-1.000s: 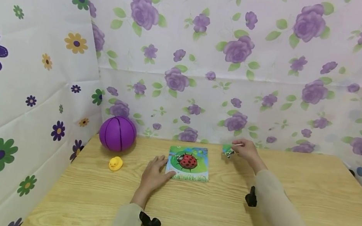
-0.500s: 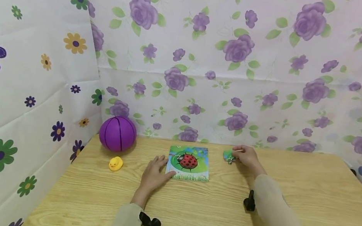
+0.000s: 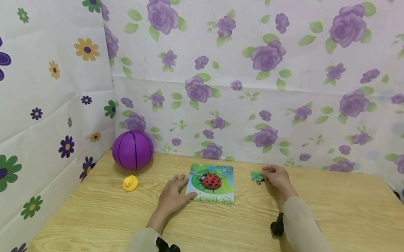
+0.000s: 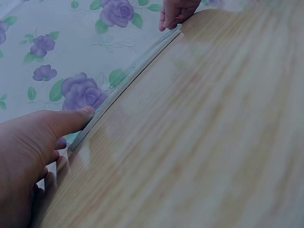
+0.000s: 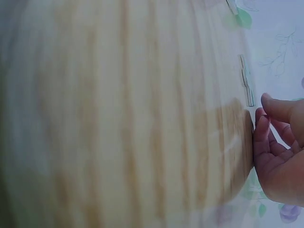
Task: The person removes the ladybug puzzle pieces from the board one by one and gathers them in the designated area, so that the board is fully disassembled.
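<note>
A square board with a ladybug picture [image 3: 213, 182] lies flat on the wooden table [image 3: 216, 237]. My left hand [image 3: 171, 197] rests at its near left corner. In the left wrist view the thumb [image 4: 76, 119] touches the board's edge, with the other fingers down beside it. To the board's right lies a small green picture piece [image 3: 257, 177], also seen edge-on as a thin piece [image 5: 247, 80] in the right wrist view. My right hand [image 3: 275, 177] is right beside that piece, fingers loosely bent and thumb parted from them; nothing shows between them.
A purple ball [image 3: 133, 150] stands at the table's back left, with a yellow rubber duck [image 3: 130, 183] in front of it. A flowered cloth [image 3: 227, 60] hangs directly behind the table's back edge, and another cloth [image 3: 35, 88] hangs on the left.
My right hand has come slightly down and toward me. The pale edge at its fingertips no longer shows, and the green piece lies flat. The left hand has stayed at the board.
</note>
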{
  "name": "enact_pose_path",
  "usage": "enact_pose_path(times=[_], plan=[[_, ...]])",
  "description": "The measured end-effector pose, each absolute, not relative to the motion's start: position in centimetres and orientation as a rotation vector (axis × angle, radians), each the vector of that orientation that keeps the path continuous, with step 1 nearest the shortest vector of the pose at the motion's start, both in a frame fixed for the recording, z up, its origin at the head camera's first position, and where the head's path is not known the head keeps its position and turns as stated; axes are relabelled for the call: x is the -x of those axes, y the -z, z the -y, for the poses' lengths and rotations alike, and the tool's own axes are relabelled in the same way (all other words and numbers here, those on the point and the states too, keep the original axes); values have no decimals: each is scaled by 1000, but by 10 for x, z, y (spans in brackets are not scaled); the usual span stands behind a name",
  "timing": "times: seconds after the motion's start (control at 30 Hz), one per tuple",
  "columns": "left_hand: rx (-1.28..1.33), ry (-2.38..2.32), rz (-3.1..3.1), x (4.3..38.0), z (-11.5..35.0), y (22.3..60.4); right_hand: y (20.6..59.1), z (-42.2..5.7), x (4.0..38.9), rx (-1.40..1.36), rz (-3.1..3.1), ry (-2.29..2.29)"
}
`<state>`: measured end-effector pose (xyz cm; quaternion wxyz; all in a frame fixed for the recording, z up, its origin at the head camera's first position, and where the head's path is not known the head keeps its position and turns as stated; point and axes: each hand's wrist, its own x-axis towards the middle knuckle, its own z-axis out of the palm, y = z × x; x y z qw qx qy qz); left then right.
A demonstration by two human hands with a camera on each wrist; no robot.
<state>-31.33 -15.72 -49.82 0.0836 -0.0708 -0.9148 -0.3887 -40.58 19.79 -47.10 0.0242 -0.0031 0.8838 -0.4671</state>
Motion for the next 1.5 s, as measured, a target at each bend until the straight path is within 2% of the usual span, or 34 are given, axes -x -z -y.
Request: enact_pose_path(times=[0.67,1.23,1.5], plan=[[216,1161,2731,312,157,498,469,-195,403,17,-2677,1580],[206,1188,2725,313,159,498,455,-103,399,327,-2660,1524],[204,1162,2731,315,159,502,459,-76,398,326,-2672,1488]])
